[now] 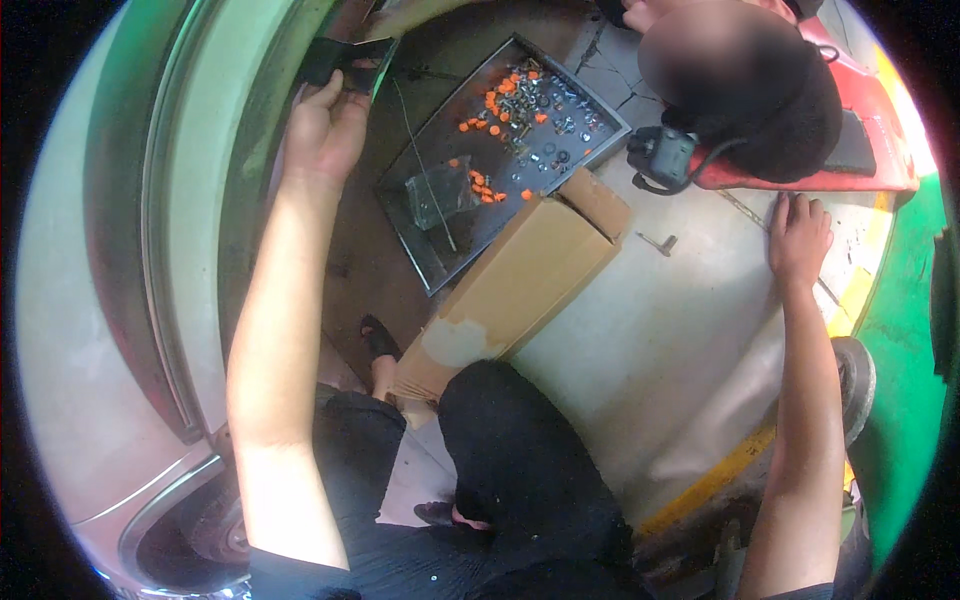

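Note:
My left hand [325, 130] is raised beside a pale car body [192, 250] at the upper left, gripping a thin dark plate [340, 60]; part of the plate's attachment is hard to make out. A thin rod [420, 155] hangs down near it over a metal tray [411, 243], which holds several orange caps, small metal fasteners and a clear bag [440, 195]. At the right, my right hand [800, 235] rests with fingers apart on the pale floor [640, 340], just below the edge of a red board [880, 160].
A long cardboard box [510, 280] lies between my knees and the tray. Another person [760, 100] in dark clothing is on the red board, beside a black-grey power tool [660, 150]. A small metal tool [660, 243] lies on the floor. A wheel [855, 390] stands at the right.

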`<state>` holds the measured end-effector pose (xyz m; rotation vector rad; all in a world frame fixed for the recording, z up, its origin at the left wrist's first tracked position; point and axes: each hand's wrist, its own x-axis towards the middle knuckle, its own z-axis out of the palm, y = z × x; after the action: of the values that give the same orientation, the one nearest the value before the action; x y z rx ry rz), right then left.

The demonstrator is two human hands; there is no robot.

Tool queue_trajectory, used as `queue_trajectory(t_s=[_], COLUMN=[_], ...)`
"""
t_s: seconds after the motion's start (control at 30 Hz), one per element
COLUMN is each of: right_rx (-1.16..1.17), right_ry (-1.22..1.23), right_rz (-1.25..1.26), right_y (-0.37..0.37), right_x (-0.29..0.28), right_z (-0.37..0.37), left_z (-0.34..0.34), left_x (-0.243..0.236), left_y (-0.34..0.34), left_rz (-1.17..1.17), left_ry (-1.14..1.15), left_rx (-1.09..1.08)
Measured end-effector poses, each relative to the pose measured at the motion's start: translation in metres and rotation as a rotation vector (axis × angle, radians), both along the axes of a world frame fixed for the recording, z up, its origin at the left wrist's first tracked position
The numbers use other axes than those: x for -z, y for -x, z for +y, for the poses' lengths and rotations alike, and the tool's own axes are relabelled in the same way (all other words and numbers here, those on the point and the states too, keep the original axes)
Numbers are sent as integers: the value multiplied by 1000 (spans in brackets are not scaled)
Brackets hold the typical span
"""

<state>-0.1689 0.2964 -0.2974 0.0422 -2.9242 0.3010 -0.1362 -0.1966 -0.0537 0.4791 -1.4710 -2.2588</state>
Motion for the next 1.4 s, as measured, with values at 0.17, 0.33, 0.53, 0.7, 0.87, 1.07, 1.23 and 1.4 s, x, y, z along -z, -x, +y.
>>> queue_trajectory(t_s=[0.17,0.33,0.53,0.7,0.87,1.07,1.23,1.4], right_rx=[4,1,2,-4,0,0,-1,0], right_ry=[1,4,4,16,14,14,21,18], right_rz=[-15,-4,7,37,32,28,52,52], right_y=[2,1,1,1,1,2,2,1], right_x=[-2,-2,-1,3,2,2,3,3], right_z=[-2,-1,-1,-1,-1,-1,-1,0], left_z=[-10,-9,-11,-13,-10,-10,-17,-18], left_x=[0,0,0,0,0,2,1,0], left_y=[-2,-2,-1,-1,0,0,-2,-1], left_rz=[16,-15,32,21,-3,25,-10,28], left_ry=[43,-33,-67,-49,-69,-40,-49,-67], left_rx=[57,126,154,116,60,54,155,153])
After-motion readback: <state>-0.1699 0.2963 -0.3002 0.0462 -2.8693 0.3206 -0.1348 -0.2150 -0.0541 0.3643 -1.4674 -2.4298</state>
